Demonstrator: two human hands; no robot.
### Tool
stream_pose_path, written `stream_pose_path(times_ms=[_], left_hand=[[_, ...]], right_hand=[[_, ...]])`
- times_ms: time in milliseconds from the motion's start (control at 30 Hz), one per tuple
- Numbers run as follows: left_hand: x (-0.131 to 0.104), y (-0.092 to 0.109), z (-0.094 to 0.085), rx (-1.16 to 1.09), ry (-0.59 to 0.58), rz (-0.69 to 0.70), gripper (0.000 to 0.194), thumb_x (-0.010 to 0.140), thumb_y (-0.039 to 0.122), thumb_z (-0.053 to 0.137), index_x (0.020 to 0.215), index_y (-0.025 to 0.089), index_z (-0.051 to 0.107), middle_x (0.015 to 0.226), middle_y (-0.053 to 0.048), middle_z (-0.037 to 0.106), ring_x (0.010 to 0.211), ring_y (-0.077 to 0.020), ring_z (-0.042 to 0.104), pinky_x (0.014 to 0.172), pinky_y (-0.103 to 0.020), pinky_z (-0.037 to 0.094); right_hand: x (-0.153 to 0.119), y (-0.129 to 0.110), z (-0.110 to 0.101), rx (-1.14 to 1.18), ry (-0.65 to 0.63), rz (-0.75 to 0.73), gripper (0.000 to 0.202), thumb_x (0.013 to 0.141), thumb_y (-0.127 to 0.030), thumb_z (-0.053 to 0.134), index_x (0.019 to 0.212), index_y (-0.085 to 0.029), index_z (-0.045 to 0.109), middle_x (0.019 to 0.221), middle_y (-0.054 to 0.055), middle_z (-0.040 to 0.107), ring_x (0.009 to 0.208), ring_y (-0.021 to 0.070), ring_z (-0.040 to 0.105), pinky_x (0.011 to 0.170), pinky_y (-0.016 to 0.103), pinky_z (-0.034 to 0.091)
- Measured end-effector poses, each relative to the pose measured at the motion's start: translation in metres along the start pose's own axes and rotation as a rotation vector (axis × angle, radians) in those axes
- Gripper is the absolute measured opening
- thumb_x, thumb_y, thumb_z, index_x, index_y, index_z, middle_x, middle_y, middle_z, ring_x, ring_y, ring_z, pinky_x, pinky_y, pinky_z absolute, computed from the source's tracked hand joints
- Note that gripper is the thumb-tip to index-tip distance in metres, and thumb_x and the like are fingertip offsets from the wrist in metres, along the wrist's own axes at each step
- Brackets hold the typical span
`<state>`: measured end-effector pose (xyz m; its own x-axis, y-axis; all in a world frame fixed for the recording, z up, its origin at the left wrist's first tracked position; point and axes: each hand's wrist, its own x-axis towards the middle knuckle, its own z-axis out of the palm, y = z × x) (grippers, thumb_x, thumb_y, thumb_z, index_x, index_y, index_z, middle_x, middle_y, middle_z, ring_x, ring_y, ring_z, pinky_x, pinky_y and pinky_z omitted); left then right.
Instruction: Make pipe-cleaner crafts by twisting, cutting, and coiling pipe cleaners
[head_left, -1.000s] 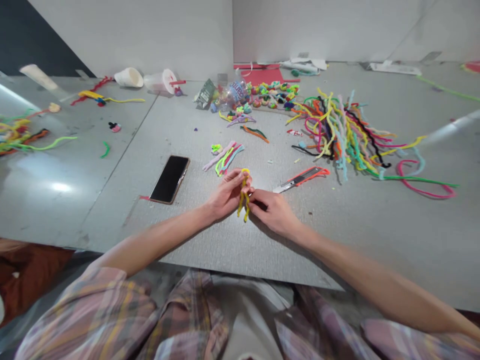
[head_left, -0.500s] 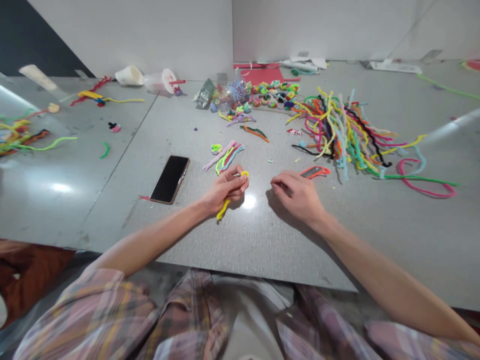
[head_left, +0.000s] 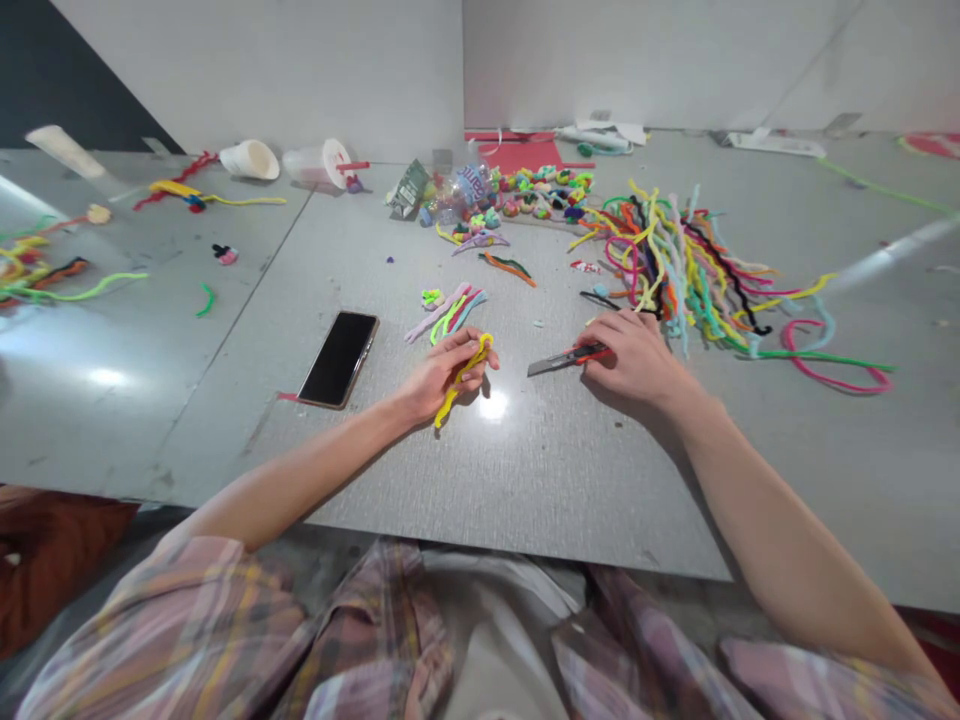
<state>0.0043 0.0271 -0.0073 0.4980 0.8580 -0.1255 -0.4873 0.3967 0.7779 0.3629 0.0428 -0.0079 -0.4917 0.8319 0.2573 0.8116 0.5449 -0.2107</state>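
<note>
While the left hand pinches a bent yellow pipe cleaner above the table, fingers loosely curled, the right hand has its fingers closed round a utility knife, near the multicoloured pile. Its blade points towards the left hand; a careless leftward sweep could, I reckon, nick those fingers.

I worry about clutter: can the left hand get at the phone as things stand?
Probably yes: the phone lies beside the left hand with nothing seen between them, though the yellow strand it holds may hamper its grip.
</note>
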Motion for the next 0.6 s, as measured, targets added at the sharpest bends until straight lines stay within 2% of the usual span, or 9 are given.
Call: stream_pose_path(times_ms=[167, 400, 600], left_hand=[[0.0, -0.001, 0.0, 0.04, 0.023, 0.01, 0.021, 0.101, 0.022, 0.082, 0.108, 0.02, 0.062, 0.09, -0.007, 0.079, 0.054, -0.004, 0.042, 0.048, -0.013, 0.031], [0.002, -0.003, -0.004, 0.061, 0.004, 0.018, 0.028, 0.106, 0.034, 0.083, 0.102, 0.02, 0.059, 0.091, -0.007, 0.078, 0.054, -0.0026, 0.042, 0.048, -0.012, 0.03], [0.003, -0.004, -0.004, 0.086, -0.007, 0.035, 0.037, 0.105, 0.044, 0.086, 0.099, 0.02, 0.058, 0.091, -0.007, 0.078, 0.055, -0.0023, 0.042, 0.048, -0.012, 0.029]], right_hand=[[0.0, 0.0, 0.005, 0.026, -0.013, 0.007, 0.017, 0.099, -0.04, 0.07, 0.107, -0.026, 0.072, 0.109, 0.01, 0.077, 0.111, 0.0343, 0.065, 0.103, 0.052, 0.042], [0.003, -0.014, 0.003, 0.146, 0.006, -0.029, 0.012, 0.097, -0.037, 0.07, 0.103, -0.027, 0.068, 0.101, 0.01, 0.072, 0.098, 0.0309, 0.065, 0.09, 0.046, 0.051], [-0.001, -0.022, 0.008, 0.202, 0.03, 0.084, 0.02, 0.093, -0.034, 0.071, 0.11, -0.027, 0.067, 0.102, 0.009, 0.076, 0.09, 0.0296, 0.071, 0.08, 0.045, 0.055]])
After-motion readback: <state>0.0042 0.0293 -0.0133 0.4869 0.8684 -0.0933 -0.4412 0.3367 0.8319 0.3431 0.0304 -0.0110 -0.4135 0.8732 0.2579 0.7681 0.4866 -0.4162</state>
